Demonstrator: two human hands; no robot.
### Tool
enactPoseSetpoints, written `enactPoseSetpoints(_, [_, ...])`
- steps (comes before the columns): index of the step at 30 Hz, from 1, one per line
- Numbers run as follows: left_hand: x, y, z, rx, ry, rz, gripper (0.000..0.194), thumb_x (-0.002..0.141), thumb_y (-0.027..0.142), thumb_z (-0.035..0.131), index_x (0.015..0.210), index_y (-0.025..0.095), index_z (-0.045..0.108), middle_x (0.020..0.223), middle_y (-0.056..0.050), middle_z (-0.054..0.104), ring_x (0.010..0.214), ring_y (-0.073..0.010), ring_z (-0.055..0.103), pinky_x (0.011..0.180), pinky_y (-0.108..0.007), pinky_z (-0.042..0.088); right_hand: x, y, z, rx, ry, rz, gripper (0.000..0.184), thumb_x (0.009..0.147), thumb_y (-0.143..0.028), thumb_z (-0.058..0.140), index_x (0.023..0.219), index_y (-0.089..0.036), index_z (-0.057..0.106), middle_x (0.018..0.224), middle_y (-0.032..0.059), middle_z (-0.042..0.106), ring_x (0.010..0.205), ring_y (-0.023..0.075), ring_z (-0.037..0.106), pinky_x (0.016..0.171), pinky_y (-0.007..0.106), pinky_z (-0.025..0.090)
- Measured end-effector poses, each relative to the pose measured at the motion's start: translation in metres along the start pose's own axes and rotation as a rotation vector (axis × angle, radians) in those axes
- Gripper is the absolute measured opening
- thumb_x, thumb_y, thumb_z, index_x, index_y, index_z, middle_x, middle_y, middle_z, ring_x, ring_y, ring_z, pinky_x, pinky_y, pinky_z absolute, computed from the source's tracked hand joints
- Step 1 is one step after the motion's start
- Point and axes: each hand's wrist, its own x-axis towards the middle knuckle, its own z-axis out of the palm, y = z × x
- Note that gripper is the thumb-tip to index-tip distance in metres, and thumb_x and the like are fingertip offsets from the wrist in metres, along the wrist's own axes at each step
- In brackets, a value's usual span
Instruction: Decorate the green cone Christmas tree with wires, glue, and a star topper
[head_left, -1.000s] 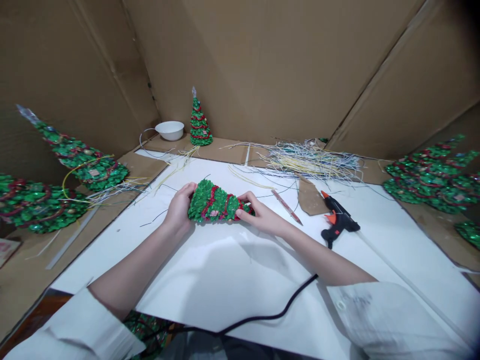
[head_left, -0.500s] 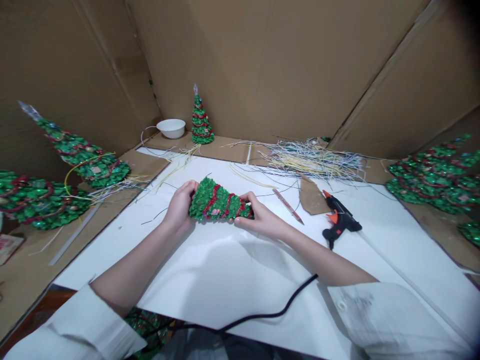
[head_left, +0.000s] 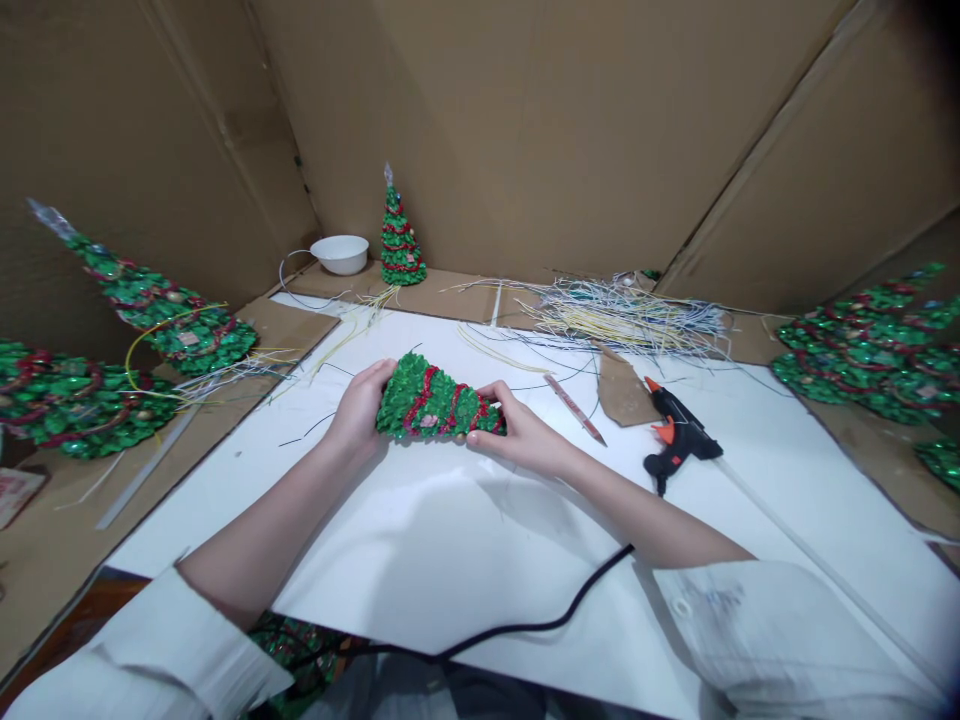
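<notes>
A small green Christmas tree (head_left: 424, 403) with red garland lies on its side between my two hands, over the white board (head_left: 442, 540). My left hand (head_left: 361, 408) is closed around its wide base. At the narrow end, my right hand (head_left: 510, 430) grips the tree with thumb and fingers, covering the tip. To the right lie a pencil-shaped red and white stick (head_left: 575, 409), a torn piece of cardboard (head_left: 624, 390) and a black glue gun (head_left: 681, 432) with an orange nozzle and trigger.
A bundle of thin wires (head_left: 630, 315) runs along the back edge. At the back left stand a white bowl (head_left: 340, 254) and a finished-looking tree (head_left: 403, 240). More trees stand left (head_left: 180, 320) and right (head_left: 862, 345). A black cord (head_left: 540, 628) crosses the front; cardboard walls (head_left: 510, 130) enclose the board.
Almost nothing differs. The whole view has shifted very slightly, while both hands keep the same hold on the tree.
</notes>
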Motion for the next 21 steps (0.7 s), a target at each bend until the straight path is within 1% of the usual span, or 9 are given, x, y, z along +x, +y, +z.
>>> enactPoseSetpoints(6, [0.001, 0.001, 0.0, 0.018, -0.094, -0.023, 0.015, 0.067, 0.029, 0.064, 0.074, 0.017, 0.059, 0.057, 0.002, 0.056, 0.046, -0.0119, 0.049, 0.043, -0.023, 0.038, -0.001, 0.0, 0.0, -0.012, -0.003, 0.007, 0.041, 0.077, -0.035, 0.063, 0.108, -0.021, 0.04, 0.106, 0.0053, 0.058, 0.087, 0.0185, 0.056, 0.075, 0.031, 0.044])
enactPoseSetpoints(10, [-0.001, 0.005, 0.0, 0.057, -0.132, -0.073, 0.019, 0.065, 0.031, 0.066, 0.076, 0.016, 0.062, 0.056, -0.001, 0.059, 0.044, -0.0142, 0.052, 0.041, -0.025, 0.04, -0.001, 0.0, 0.0, -0.027, 0.007, 0.013, 0.042, 0.076, -0.036, 0.063, 0.109, -0.021, 0.041, 0.106, 0.0053, 0.058, 0.084, 0.0173, 0.055, 0.073, 0.03, 0.043])
enactPoseSetpoints(13, [-0.002, 0.011, 0.0, 0.136, -0.181, -0.159, 0.019, 0.062, 0.031, 0.066, 0.071, 0.014, 0.063, 0.052, -0.003, 0.059, 0.04, -0.0173, 0.052, 0.036, -0.027, 0.039, 0.0, 0.0, 0.0, -0.043, 0.025, 0.012, 0.043, 0.075, -0.036, 0.064, 0.109, -0.021, 0.042, 0.105, 0.0049, 0.058, 0.085, 0.0176, 0.055, 0.074, 0.03, 0.042])
enactPoseSetpoints(15, [-0.002, 0.016, -0.001, 0.197, -0.202, -0.21, 0.018, 0.061, 0.03, 0.064, 0.067, 0.014, 0.063, 0.051, -0.005, 0.059, 0.04, -0.0188, 0.054, 0.037, -0.028, 0.041, 0.001, 0.001, -0.001, -0.04, 0.028, 0.008, 0.042, 0.075, -0.036, 0.064, 0.108, -0.021, 0.043, 0.106, 0.0048, 0.058, 0.086, 0.0177, 0.055, 0.074, 0.03, 0.042])
enactPoseSetpoints(19, [0.002, 0.024, -0.008, 0.232, -0.199, -0.252, 0.013, 0.061, 0.027, 0.061, 0.061, 0.014, 0.062, 0.053, -0.006, 0.061, 0.046, -0.0195, 0.058, 0.041, -0.029, 0.047, 0.002, 0.002, 0.0, -0.037, 0.041, -0.006, 0.043, 0.074, -0.036, 0.065, 0.107, -0.02, 0.044, 0.107, 0.0051, 0.059, 0.087, 0.0181, 0.055, 0.076, 0.03, 0.042])
enactPoseSetpoints(21, [0.005, 0.025, -0.012, 0.233, -0.224, -0.28, 0.013, 0.063, 0.026, 0.06, 0.061, 0.014, 0.063, 0.055, -0.007, 0.063, 0.048, -0.021, 0.059, 0.043, -0.03, 0.049, 0.002, 0.002, 0.0, -0.033, 0.042, -0.008, 0.043, 0.074, -0.036, 0.065, 0.108, -0.02, 0.044, 0.106, 0.0053, 0.059, 0.087, 0.0183, 0.056, 0.077, 0.031, 0.042])
